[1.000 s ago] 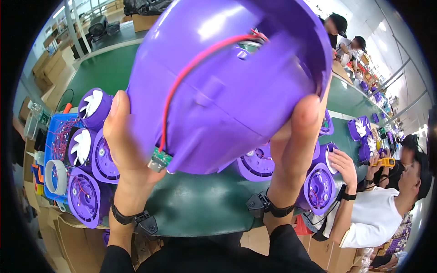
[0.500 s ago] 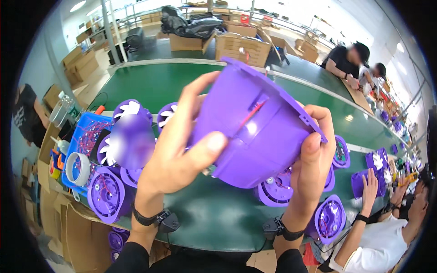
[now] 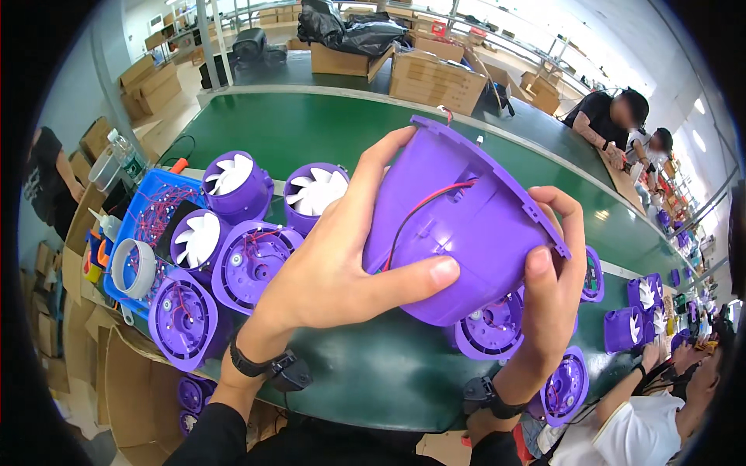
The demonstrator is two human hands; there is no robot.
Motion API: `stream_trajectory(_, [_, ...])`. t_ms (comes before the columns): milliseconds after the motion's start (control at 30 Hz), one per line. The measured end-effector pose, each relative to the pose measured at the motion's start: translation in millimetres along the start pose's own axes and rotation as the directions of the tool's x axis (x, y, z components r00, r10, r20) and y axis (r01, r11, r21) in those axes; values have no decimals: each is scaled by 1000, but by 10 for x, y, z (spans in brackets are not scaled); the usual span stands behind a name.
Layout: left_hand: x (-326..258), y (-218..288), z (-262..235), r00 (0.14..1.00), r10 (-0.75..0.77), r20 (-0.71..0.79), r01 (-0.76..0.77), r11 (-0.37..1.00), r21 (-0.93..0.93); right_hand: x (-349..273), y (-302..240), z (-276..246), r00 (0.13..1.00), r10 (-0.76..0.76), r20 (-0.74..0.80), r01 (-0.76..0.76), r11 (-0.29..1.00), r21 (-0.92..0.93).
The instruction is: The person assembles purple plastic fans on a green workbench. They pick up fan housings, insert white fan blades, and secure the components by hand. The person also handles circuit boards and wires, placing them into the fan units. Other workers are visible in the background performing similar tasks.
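Note:
Both hands hold up a purple plastic fan housing (image 3: 486, 225), tilted above the green work table. My left hand (image 3: 330, 268) is closed around its left side, the thumb pressed flat on the wall. On the right side, my right hand (image 3: 556, 272) grips near the flanged rim, thumb and fingers bent around the edge. A red and black wire pair (image 3: 420, 208) comes out of a slot in the wall and runs down towards my left thumb. Small wire ends with a white plug show behind the rim. The inside of the housing faces away from me.
White-bladed fans in purple housings (image 3: 235, 190) and open purple bases (image 3: 185, 318) stand at left. A blue tray (image 3: 167, 186) holds red wires and a white ring (image 3: 134, 268). Another purple base (image 3: 566, 384) sits right, near a co-worker in white (image 3: 641, 431). Cardboard boxes (image 3: 437, 81) stand behind.
The wire pair now bows out loosely along the housing wall. My left thumb has slid further right across the wall. At right, the co-worker's hand has moved off a purple housing.

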State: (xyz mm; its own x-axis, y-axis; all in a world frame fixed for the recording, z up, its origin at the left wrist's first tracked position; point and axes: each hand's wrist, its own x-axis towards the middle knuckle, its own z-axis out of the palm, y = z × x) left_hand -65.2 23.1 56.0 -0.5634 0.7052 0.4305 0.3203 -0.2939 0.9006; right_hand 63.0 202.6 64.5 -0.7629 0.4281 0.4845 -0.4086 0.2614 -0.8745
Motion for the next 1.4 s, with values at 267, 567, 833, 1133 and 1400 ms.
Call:
stream_trajectory(267, [2,-119,-32,982,184,32,-187,957,223,-5,-31,171,993,-95,-69,106,979,174])
stream_trajectory(567, [16,-81,-48,987,155,37,-159,925,345,14,-7,83,992,-125,-16,126,977,173])
stream_trajectory(833, [5,-68,-47,990,143,3,-138,954,267,-17,16,154,980,-197,0,197,979,55])
stream_trajectory(1133, [-10,-72,-59,996,93,8,-93,975,203,-32,-11,97,995,-90,38,84,987,138])
stream_trajectory(1400, [-65,-8,-86,1000,11,6,-12,987,159,-44,-21,38,977,-162,140,199,929,-312])
